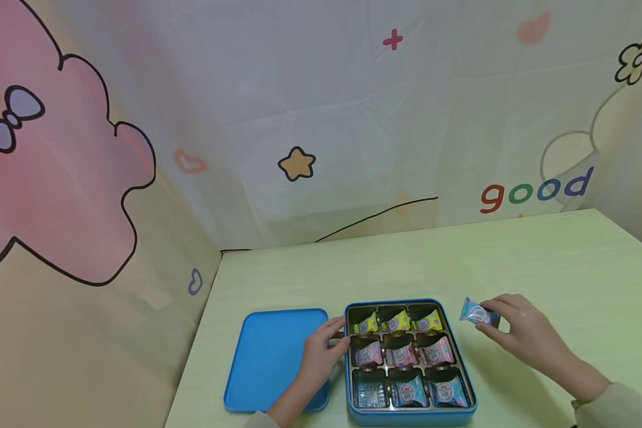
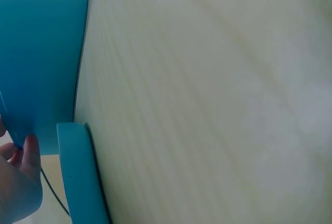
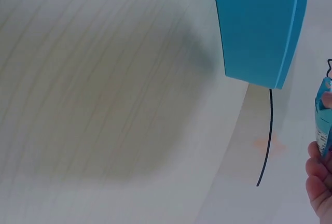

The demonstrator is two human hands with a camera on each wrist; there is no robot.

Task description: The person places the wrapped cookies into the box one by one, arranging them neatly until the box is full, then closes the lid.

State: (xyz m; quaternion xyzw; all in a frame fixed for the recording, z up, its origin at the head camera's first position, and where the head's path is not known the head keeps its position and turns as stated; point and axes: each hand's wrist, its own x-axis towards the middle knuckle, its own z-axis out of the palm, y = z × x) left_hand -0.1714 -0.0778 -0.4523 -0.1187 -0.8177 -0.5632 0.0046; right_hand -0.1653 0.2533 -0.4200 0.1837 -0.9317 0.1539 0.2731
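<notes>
My right hand [image 1: 529, 333] pinches a blue wrapped candy [image 1: 476, 312] in the air, right of a blue tin [image 1: 412, 418]; the same candy [image 3: 322, 115] shows at the right edge of the right wrist view. Inside the tin is a divided tray. Its far row has yellow wrapped candies [image 1: 397, 321], the middle row pink ones [image 1: 401, 355]. In the near row, two blue candies [image 1: 409, 392] lie in the middle and right compartments; the left compartment [image 1: 371, 393] shows its bare bottom. My left hand [image 1: 321, 353] touches the tin's left side with fingertips and thumb.
A flat blue lid [image 1: 271, 356] lies left of the tin, partly behind my left forearm. Both stand on a pale green table [image 1: 556, 267]. A printed cloth [image 1: 353, 119] hangs behind the table and at its left.
</notes>
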